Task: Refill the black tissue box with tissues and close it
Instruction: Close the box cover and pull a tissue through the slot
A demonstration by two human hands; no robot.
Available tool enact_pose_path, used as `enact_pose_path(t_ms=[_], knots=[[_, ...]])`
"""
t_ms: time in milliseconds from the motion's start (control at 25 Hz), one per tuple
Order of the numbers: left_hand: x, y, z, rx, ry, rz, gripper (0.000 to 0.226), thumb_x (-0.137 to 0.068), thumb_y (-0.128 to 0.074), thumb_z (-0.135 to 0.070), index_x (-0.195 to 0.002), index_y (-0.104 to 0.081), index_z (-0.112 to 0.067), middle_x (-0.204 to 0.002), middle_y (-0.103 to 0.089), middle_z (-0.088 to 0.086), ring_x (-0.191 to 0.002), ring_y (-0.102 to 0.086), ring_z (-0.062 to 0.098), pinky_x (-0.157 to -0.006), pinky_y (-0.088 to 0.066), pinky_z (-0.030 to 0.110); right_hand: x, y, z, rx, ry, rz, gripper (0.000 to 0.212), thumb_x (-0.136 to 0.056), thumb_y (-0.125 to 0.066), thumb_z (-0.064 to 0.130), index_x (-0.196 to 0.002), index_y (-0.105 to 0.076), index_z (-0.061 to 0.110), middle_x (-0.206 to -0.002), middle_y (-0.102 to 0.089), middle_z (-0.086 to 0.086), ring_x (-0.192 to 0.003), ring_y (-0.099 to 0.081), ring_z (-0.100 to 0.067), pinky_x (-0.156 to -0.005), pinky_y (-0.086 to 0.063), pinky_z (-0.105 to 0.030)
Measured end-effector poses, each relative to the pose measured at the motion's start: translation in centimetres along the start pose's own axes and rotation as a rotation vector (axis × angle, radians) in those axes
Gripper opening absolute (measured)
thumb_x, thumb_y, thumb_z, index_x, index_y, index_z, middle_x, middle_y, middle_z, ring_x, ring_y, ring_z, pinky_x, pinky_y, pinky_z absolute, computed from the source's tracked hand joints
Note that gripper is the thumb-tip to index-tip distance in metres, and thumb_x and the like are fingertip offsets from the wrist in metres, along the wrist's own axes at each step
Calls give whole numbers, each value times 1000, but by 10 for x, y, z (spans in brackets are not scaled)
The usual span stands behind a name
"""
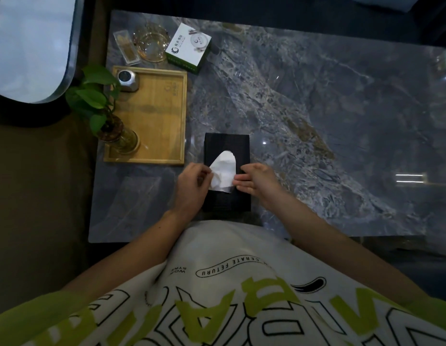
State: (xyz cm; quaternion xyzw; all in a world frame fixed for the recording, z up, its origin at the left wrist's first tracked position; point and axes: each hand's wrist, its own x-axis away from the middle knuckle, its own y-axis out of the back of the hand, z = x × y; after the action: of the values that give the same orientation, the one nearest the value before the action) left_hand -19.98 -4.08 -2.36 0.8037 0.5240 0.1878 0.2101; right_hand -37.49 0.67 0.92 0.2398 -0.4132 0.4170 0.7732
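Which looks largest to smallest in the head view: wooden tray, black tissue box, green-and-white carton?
1. wooden tray
2. black tissue box
3. green-and-white carton, though it lies farther from the camera, so its true size is unsure.

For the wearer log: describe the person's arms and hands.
Left hand and right hand are bare: no gloves, rings or watch visible. Both forearms are uncovered. The short-sleeved T-shirt is off-white with lime-green lettering and black outline print; its sleeves look lime green.
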Motion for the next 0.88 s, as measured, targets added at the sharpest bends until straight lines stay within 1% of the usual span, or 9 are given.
enact_pose_path(t_ms=[120,200,320,400,520,600,680,760,880], knots=[[2,3,4,124,149,-23,3,-89,-63,-15,-88,-64,-17,-82,-66,-5,-73,-63,-6,-65,-44,2,4,-3,-5,116,-8,34,4,-96,-51,13,-97,-55,11,-85,-69,-20,-70,-71,-26,-61,-60,-30],[1,4,5,193,212,-32,5,-90,-61,-17,-86,-62,-21,-78,-66,-11,-72,-62,-11,-63,-44,2,4,-7,-6,133,13,16,8,-94,-56,11,-102,-53,10,-83,-69,-19,-69,-72,-26,-57,-59,-29],[2,4,7,262,267,-17,8,-91,-61,-20,-84,-60,-23,-79,-66,-10,-71,-62,-7,-65,-48,8,3,-10,-7,154,32,25,28,-90,-64,12,-113,-48,12,-86,-69,-19,-66,-72,-25,-54,-58,-28],[2,3,8,307,294,-8,12,-91,-61,-20,-82,-59,-27,-81,-66,-8,-71,-62,-6,-65,-49,10,3,-11,-9,196,61,43,33,-89,-67,15,-115,-47,16,-92,-70,-18,-66,-73,-22,-55,-58,-26],[2,4,8,350,314,19,11,-91,-61,-21,-83,-61,-28,-82,-67,-7,-72,-62,-7,-65,-48,11,2,-13,-9,136,100,19,22,-88,-69,15,-104,-55,18,-97,-69,-11,-69,-72,-20,-57,-58,-27],[2,6,4,350,314,47,5,-89,-63,-29,-91,-62,-24,-87,-68,-5,-77,-64,-4,-68,-49,13,0,-15,-4,81,156,-24,14,-88,-66,8,-94,-59,18,-93,-67,-8,-74,-69,-19,-58,-58,-29],[4,7,-3,341,292,67,28,-82,-68,-41,-102,-61,-24,-89,-68,-5,-79,-65,0,-68,-50,12,-2,-18,6,89,221,-53,13,-89,-63,4,-93,-61,17,-88,-66,-5,-79,-67,-19,-62,-59,-32],[5,7,-11,324,266,90,48,-75,-75,-47,-113,-56,-24,-93,-66,-7,-80,-65,-2,-65,-50,8,-3,-24,19,134,272,-46,12,-90,-61,5,-97,-61,15,-92,-64,-2,-85,-65,-20,-67,-59,-33],[4,9,-16,241,227,103,54,-72,-78,-46,-116,-55,-25,-100,-64,-11,-86,-62,-4,-67,-48,8,-3,-37,37,156,293,24,20,-92,-60,5,-111,-59,9,-103,-64,-7,-87,-66,-23,-75,-59,-36]])
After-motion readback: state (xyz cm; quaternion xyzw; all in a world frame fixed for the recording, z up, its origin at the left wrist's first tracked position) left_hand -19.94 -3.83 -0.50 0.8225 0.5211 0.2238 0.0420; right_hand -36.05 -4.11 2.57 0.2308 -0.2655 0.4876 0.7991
